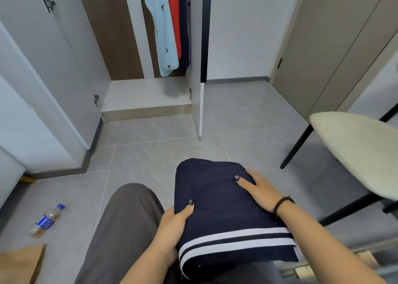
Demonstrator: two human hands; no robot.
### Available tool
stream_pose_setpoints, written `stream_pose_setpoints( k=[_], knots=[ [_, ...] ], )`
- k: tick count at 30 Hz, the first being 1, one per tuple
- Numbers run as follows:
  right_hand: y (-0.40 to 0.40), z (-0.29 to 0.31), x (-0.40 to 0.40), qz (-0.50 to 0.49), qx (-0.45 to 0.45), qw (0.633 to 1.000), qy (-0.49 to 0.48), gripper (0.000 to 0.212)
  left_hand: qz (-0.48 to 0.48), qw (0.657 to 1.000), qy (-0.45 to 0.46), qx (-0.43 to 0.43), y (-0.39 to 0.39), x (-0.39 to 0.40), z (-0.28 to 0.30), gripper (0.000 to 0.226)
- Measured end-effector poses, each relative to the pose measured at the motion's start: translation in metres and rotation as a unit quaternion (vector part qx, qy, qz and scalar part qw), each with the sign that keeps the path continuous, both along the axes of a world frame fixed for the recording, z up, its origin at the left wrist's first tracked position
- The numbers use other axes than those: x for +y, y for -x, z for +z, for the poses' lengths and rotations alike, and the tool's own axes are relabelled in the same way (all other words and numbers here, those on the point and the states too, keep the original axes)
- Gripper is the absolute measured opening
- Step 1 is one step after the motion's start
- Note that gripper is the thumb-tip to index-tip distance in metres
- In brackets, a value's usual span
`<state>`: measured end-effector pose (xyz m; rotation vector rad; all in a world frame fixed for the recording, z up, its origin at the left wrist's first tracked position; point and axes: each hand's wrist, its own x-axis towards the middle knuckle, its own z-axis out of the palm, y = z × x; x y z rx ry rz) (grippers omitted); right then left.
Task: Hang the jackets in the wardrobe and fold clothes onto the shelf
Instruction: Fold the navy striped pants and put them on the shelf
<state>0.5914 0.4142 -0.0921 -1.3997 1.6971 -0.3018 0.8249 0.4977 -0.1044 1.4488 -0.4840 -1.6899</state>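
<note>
A folded navy garment (217, 208) with two white stripes along its near hem lies on my lap. My left hand (172, 230) grips its left edge, thumb on top and fingers underneath. My right hand (258, 189) holds the right edge, thumb lying on the cloth and fingers wrapped round the side. Ahead stands the open wardrobe (148, 94) with a pale bottom shelf. Inside hang a light blue shirt (161, 31), a red garment (174, 18) and a navy jacket (184, 25).
The wardrobe's right door (199, 102) stands open toward me; the left door (53, 68) swings out at the left. A cream chair (355, 152) with black legs is at the right. A plastic bottle (46, 221) lies on the grey tile floor, near a brown paper bag (19, 262).
</note>
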Motion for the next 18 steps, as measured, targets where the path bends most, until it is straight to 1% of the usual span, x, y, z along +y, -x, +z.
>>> stream_pose_setpoints(
  k=[1, 2, 4, 7, 9, 13, 15, 18],
  knots=[
    [0.005, -0.002, 0.005, -0.044, -0.054, 0.997, -0.032, 0.087, 0.003, 1.000, -0.013, 0.006, -0.003, 0.001, -0.001, 0.031],
    [0.008, -0.004, 0.009, -0.072, -0.081, 0.992, -0.062, 0.089, 0.004, 0.999, -0.030, 0.014, -0.005, 0.001, -0.001, 0.033],
    [0.010, -0.006, 0.015, -0.094, -0.106, 0.984, -0.105, 0.094, 0.006, 0.998, -0.061, 0.031, -0.008, -0.001, -0.002, 0.033],
    [0.005, -0.012, 0.012, -0.132, -0.184, 0.962, -0.151, 0.093, 0.046, 0.996, -0.069, 0.036, -0.014, -0.011, -0.003, 0.022],
    [-0.001, -0.017, 0.008, -0.157, -0.259, 0.937, -0.175, 0.085, 0.050, 0.995, -0.074, 0.041, -0.022, -0.016, -0.003, 0.021],
    [-0.007, -0.028, 0.004, -0.180, -0.396, 0.875, -0.212, 0.054, 0.033, 0.994, -0.085, 0.053, -0.044, -0.018, -0.002, 0.033],
    [-0.009, -0.031, 0.001, -0.170, -0.425, 0.857, -0.238, 0.049, 0.028, 0.994, -0.084, 0.061, -0.053, -0.024, -0.001, 0.038],
    [-0.018, -0.026, -0.016, -0.148, -0.415, 0.860, -0.256, 0.058, 0.032, 0.996, -0.067, 0.055, -0.064, -0.043, 0.004, 0.039]
  ],
)
